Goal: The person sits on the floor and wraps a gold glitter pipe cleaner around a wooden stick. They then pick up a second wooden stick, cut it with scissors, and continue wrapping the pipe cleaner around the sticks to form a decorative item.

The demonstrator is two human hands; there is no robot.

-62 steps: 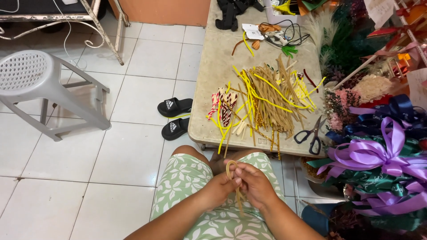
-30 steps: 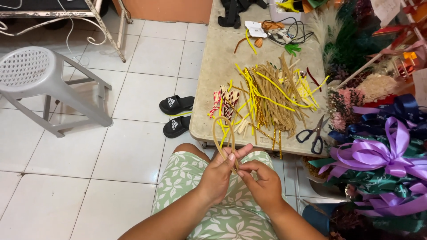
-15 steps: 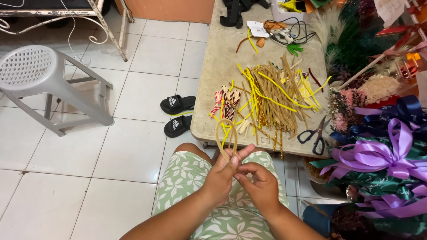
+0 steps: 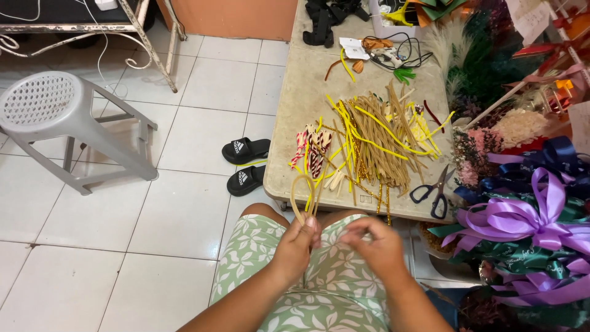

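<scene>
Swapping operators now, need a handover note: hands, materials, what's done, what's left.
Left hand: pinches a tan pipe cleaner bent into a loop, held upright over the lap.
Right hand: beside it, fingers curled, seemingly empty.
Materials: pile of tan and yellow pipe cleaners on the table; scissors at its near edge.
Done: one loop bent.
Left: loop ends look unjoined; pile unused.

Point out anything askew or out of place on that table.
The scissors lie right at the table's near edge, handles about flush with it. Pipe cleaners sprawl in a loose heap, some poking past that edge.
</scene>
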